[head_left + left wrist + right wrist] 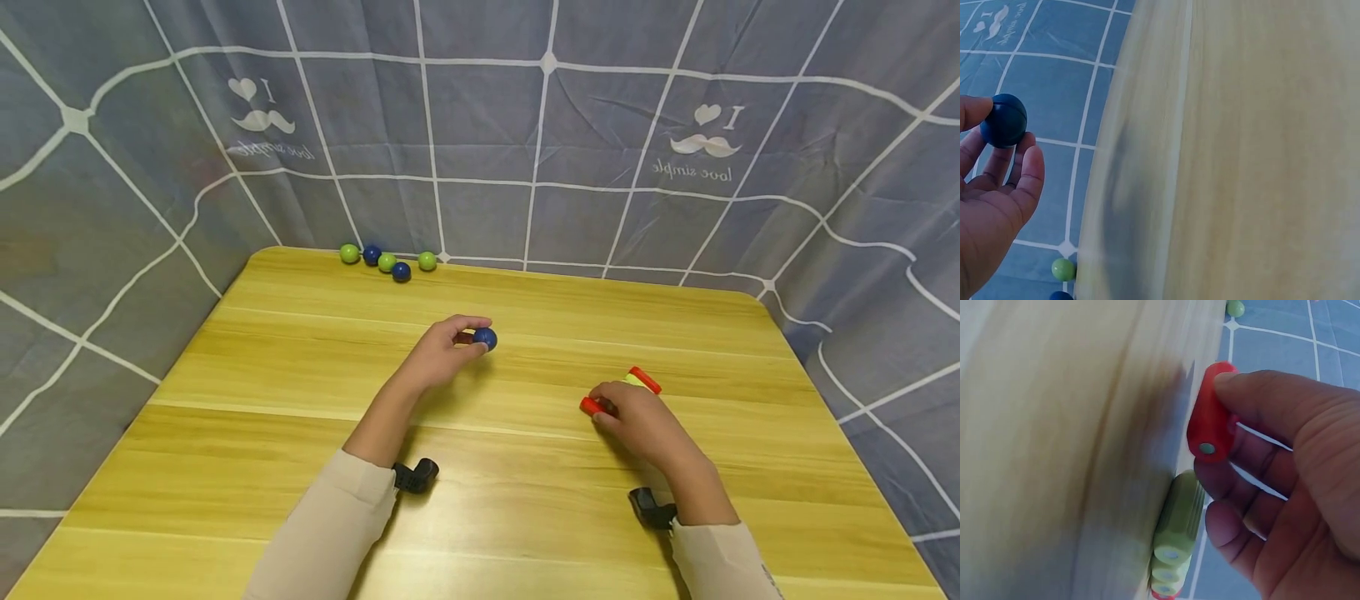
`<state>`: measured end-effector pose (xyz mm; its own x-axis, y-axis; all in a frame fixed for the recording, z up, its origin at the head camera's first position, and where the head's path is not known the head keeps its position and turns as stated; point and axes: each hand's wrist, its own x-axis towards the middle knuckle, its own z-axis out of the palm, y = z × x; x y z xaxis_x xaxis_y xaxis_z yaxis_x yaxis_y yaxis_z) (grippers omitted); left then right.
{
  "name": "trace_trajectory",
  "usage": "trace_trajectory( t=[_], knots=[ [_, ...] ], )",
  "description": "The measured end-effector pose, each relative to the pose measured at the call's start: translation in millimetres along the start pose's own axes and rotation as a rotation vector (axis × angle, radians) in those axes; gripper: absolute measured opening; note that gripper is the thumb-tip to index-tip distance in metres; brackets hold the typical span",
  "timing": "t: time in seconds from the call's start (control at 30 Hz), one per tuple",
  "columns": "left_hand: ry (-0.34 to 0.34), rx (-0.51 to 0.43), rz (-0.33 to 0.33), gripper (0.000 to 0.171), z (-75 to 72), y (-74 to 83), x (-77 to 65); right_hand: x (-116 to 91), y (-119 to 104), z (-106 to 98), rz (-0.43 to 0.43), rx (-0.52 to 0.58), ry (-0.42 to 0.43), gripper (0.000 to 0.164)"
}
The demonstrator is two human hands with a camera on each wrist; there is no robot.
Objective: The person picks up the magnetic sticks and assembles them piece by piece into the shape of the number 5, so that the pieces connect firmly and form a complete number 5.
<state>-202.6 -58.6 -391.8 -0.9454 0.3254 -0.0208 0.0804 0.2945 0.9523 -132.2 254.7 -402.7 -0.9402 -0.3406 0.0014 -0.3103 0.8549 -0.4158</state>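
Observation:
Near the middle of the table, my left hand (438, 357) pinches a dark blue ball (486, 338) between thumb and fingers. A seam line runs across this ball (1004, 120) in the left wrist view. Farther right, my right hand (637, 417) grips a short red rod (590, 406) with the thumb along it. The right wrist view shows a round metal disc in the end of that red rod (1210, 415). Beyond the right fingers, ribbed light green rods (1179, 519) lie side by side on the table, with another red rod (647, 381) past them.
Along the table's back edge sit several balls, among them a green ball (349, 253), a blue ball (401, 272) and another green ball (427, 261). A grey curtain (487, 117) with white lines hangs behind the wooden table (510, 500) and at both sides.

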Motion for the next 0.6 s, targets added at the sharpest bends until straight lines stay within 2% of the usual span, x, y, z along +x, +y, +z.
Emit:
trace_trajectory(
  t=[0.33,0.6],
  knots=[
    [-0.001,-0.021,-0.014,0.037,0.6,-3.2,-20.5,9.1,-13.2,-0.8,-0.019,0.065,0.010,0.013],
    [0.021,-0.013,-0.018,0.037,3.8,-6.8,-32.8,21.9,-25.7,-1.1,-0.117,0.100,0.040,0.016]
  ],
)
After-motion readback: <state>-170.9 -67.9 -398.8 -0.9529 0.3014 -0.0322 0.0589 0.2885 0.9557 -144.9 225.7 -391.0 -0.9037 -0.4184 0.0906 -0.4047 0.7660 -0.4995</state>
